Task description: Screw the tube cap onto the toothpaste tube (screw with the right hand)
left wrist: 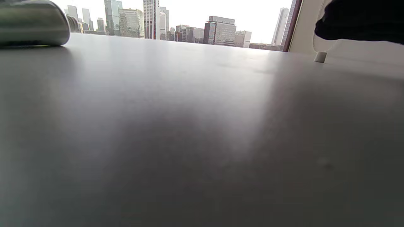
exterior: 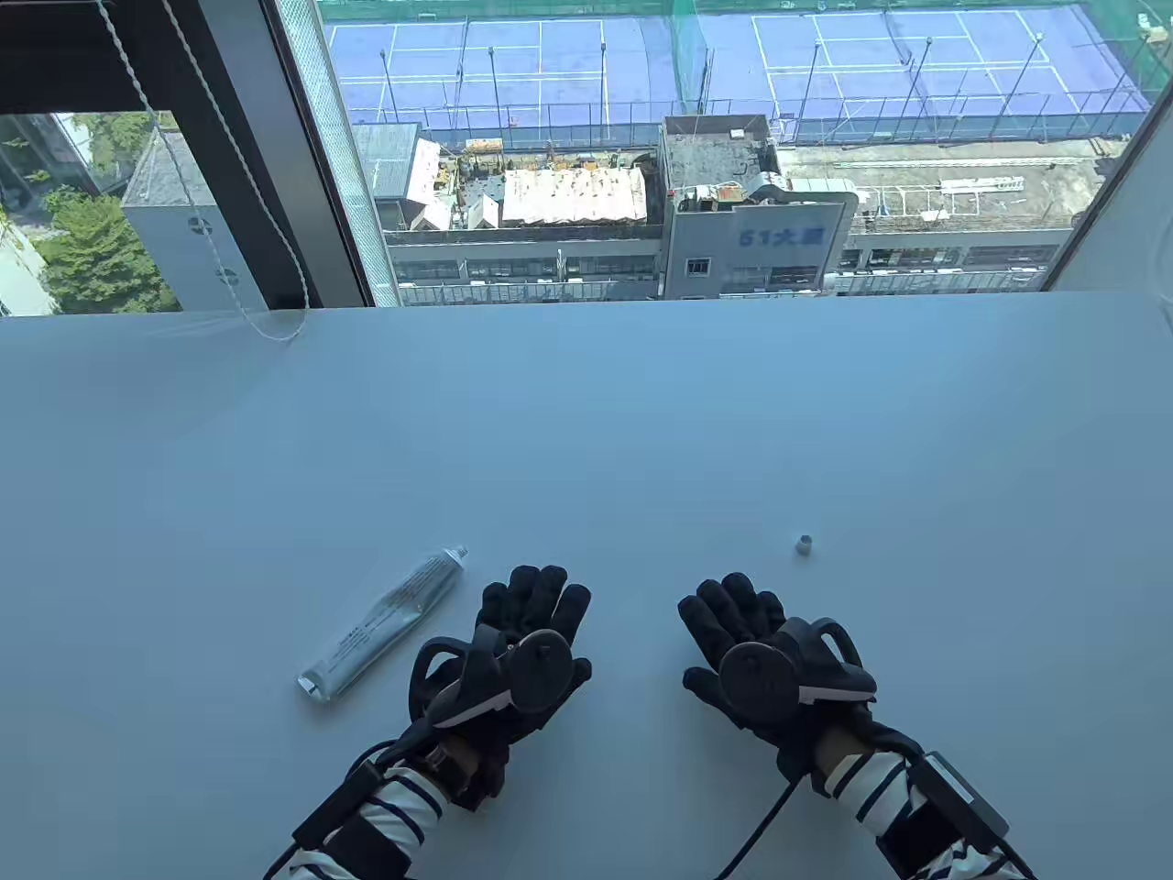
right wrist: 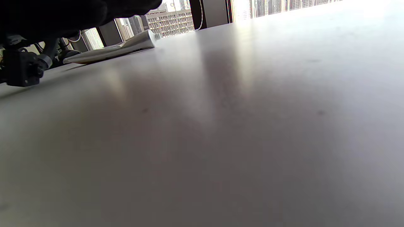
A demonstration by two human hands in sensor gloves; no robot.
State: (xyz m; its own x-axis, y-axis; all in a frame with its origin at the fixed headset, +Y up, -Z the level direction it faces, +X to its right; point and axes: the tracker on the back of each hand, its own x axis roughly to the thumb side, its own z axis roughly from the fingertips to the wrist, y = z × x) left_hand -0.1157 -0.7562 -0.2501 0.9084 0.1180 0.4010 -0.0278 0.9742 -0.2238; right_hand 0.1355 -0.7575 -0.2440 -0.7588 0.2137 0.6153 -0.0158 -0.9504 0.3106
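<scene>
1. Nothing of the task is done yet, as far as the views show: the tube cap [exterior: 804, 544] and the toothpaste tube [exterior: 380, 623] lie well apart on the white table [exterior: 586, 431], and neither is held.
2. The toothpaste tube lies flat at the near left, just left of the left hand [exterior: 518, 655]. Its bare threaded nozzle points to the far right and its crimped end lies toward the near left.
3. The tube cap sits alone on the table, a little beyond and to the right of the right hand [exterior: 761, 655]. The left wrist view shows it as a small pale cylinder [left wrist: 320, 57] resting on the surface.
4. Both hands rest palm down on the table near the bottom edge, side by side, with a gap between them. The fingers of each lie loosely forward, released and grasping nothing.
5. Everything is left to do, by my reading. The left hand would take and steady the tube with the nozzle exposed. The right hand would pick up the cap, seat it on the threads and turn it tight.
6. The cap is small and light, so a careless reach could knock it or roll it away.
</scene>
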